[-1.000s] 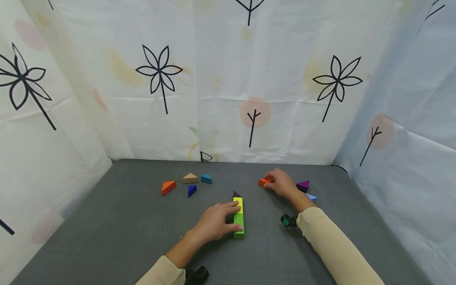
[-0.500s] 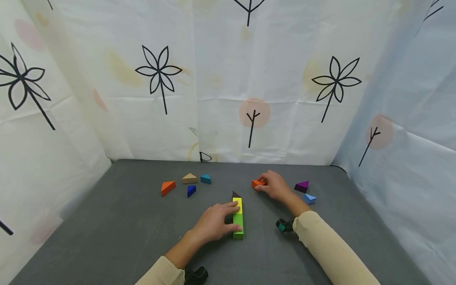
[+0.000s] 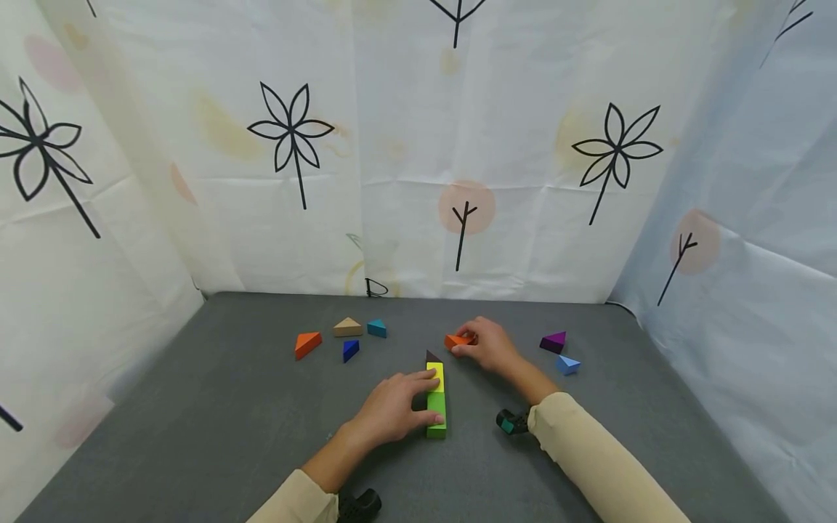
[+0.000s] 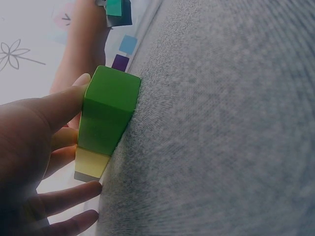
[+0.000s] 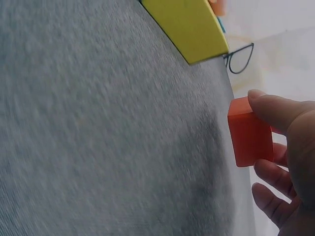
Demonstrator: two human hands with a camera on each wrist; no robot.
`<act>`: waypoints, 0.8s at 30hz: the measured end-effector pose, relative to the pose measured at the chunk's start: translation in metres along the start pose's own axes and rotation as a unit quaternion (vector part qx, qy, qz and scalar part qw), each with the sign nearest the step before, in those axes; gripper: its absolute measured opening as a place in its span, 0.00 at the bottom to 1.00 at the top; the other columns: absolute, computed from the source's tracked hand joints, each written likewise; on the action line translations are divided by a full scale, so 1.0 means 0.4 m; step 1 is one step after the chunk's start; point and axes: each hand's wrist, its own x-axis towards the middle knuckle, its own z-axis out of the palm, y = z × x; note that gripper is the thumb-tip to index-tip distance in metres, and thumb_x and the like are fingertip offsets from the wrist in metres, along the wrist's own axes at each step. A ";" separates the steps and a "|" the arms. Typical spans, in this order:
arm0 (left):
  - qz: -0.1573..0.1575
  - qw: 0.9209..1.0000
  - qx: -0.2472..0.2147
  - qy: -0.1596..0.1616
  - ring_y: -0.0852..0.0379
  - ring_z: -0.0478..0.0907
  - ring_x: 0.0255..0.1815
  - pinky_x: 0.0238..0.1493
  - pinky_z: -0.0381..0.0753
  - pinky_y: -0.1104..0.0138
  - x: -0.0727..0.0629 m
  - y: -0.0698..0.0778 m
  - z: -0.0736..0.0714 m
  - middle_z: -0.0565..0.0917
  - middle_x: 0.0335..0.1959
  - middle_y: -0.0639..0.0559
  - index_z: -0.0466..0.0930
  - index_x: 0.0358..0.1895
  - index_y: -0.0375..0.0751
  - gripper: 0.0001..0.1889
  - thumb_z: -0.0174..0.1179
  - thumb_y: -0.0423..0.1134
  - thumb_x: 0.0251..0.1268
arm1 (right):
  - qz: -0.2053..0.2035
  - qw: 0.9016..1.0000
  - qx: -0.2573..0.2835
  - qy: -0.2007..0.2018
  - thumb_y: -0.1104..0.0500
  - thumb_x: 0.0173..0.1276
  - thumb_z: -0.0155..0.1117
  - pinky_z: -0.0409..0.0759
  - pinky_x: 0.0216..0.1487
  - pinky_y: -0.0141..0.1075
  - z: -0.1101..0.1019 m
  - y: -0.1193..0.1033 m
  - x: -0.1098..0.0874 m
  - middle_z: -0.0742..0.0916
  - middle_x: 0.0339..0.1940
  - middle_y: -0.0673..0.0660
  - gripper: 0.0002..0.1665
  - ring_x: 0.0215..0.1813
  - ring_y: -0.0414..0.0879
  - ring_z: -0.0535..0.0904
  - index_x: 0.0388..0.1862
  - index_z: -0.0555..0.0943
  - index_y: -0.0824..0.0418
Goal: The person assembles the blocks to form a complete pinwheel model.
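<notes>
A green block and a yellow block lie end to end on the grey table, with a dark triangular block at the far end. My left hand rests on this row from the left, its thumb on the green block and fairly straight fingers over the yellow one. Just right of the row's far end, my right hand pinches an orange triangular block between thumb and fingers. In the right wrist view this orange block appears close to the table surface.
At the back left of the table lie a red-orange triangle, a tan triangle, a teal triangle and a dark blue triangle. Right of my right hand are a purple triangle and a light blue triangle.
My right hand has moved left with the orange triangular block, from beside the purple and light blue triangles toward the row's far end. My left hand stays on the row.
</notes>
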 end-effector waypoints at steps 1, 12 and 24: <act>0.002 1.000 0.000 0.001 0.49 0.70 0.64 0.61 0.66 0.47 0.000 0.000 0.000 0.70 0.69 0.60 0.76 0.65 0.54 0.32 0.64 0.63 0.58 | -0.001 1.000 0.003 -0.001 0.53 0.59 0.75 0.75 0.37 0.40 0.003 -0.005 0.000 0.80 0.34 0.52 0.16 0.34 0.45 0.74 0.44 0.85 0.59; 0.013 1.000 0.006 0.008 0.48 0.70 0.64 0.61 0.67 0.46 -0.004 -0.001 -0.005 0.70 0.69 0.59 0.76 0.65 0.53 0.32 0.63 0.62 0.59 | 0.019 0.999 0.034 -0.003 0.53 0.60 0.75 0.75 0.35 0.38 0.037 -0.035 0.000 0.80 0.34 0.51 0.15 0.33 0.43 0.74 0.43 0.85 0.57; 0.007 1.000 0.002 -0.003 0.48 0.69 0.65 0.61 0.66 0.46 -0.003 0.002 -0.006 0.70 0.69 0.60 0.76 0.66 0.53 0.32 0.63 0.62 0.59 | 0.031 0.999 0.040 0.002 0.53 0.60 0.74 0.76 0.35 0.38 0.064 -0.041 -0.004 0.80 0.34 0.50 0.15 0.33 0.43 0.74 0.43 0.85 0.58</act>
